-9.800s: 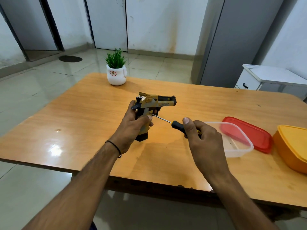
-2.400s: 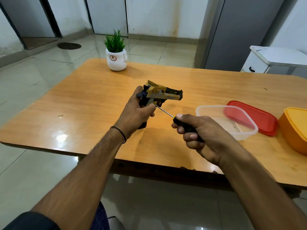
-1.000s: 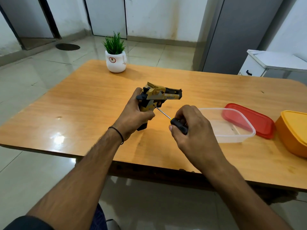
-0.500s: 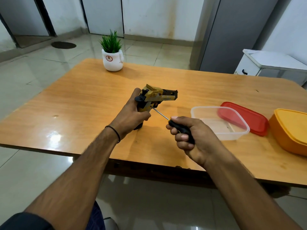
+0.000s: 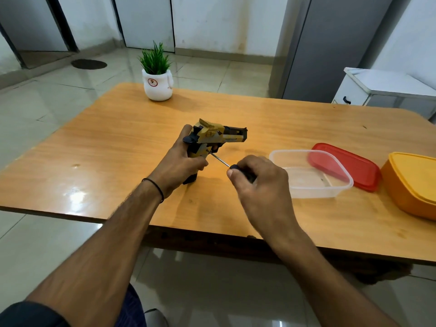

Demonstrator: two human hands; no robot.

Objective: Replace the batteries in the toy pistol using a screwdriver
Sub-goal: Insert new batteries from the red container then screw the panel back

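My right hand (image 5: pixel 259 185), at lower centre-right of the frame, is nearest. Its fingers (image 5: pixel 232 173) are curled tight round the black handle of the slim, steel-shafted screwdriver (image 5: pixel 218 159). The tip meets the side of the grip of the yellow-and-black plastic toy pistol (image 5: pixel 212 136) at mid-frame. My left hand (image 5: pixel 179 164) is wrapped round that grip from behind and holds the pistol upright, barrel pointing right. The butt is on or just above the glossy orange-brown wooden table (image 5: pixel 118 149); I cannot tell which.

My main worry is the tip slipping. The shaft comes in at a slant, not square to the grip, so a hard turn could ride it out of the screw head and chew the head up. It could also jab my left fingertips, which lie just beside the tip. The screw is too small for me to see how far out it is. If it drops free it may roll off the near edge of the table onto the tiled floor.

The clear rectangular plastic container (image 5: pixel 313 192), just right of my right hand, would be the safe place for it. I could also knock that container with my right elbow.

The flat red plastic lid (image 5: pixel 354 166), the orange plastic tub (image 5: pixel 412 182) and the white ceramic pot with a green plant (image 5: pixel 157 84) at upper centre are well apart from the work.
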